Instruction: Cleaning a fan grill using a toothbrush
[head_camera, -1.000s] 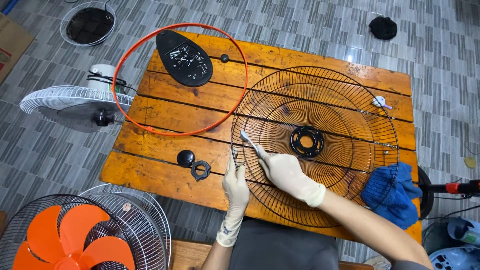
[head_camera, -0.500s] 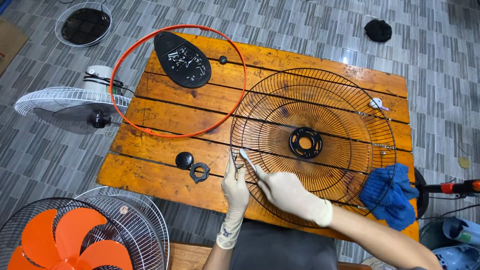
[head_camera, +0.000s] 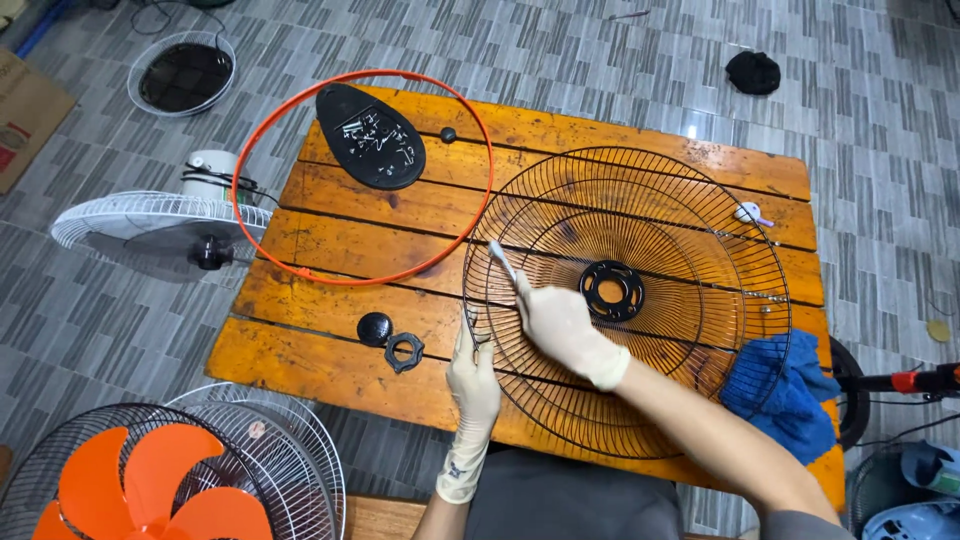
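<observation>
A round black wire fan guard lies on the orange wooden table, with a black hub ring at its middle. My gloved left hand grips the guard's near-left rim. My gloved right hand rests over the wires and holds a small white brush, its bristle end against the guard's left side.
On the table lie an orange ring, a black oval cover with screws, a black cap, a black nut and a blue cloth. White fan guards and an orange-bladed fan sit on the floor at left.
My right hand has slid the brush away from me, from the guard's near-left rim up along its left side. My left hand has kept its grip on the rim.
</observation>
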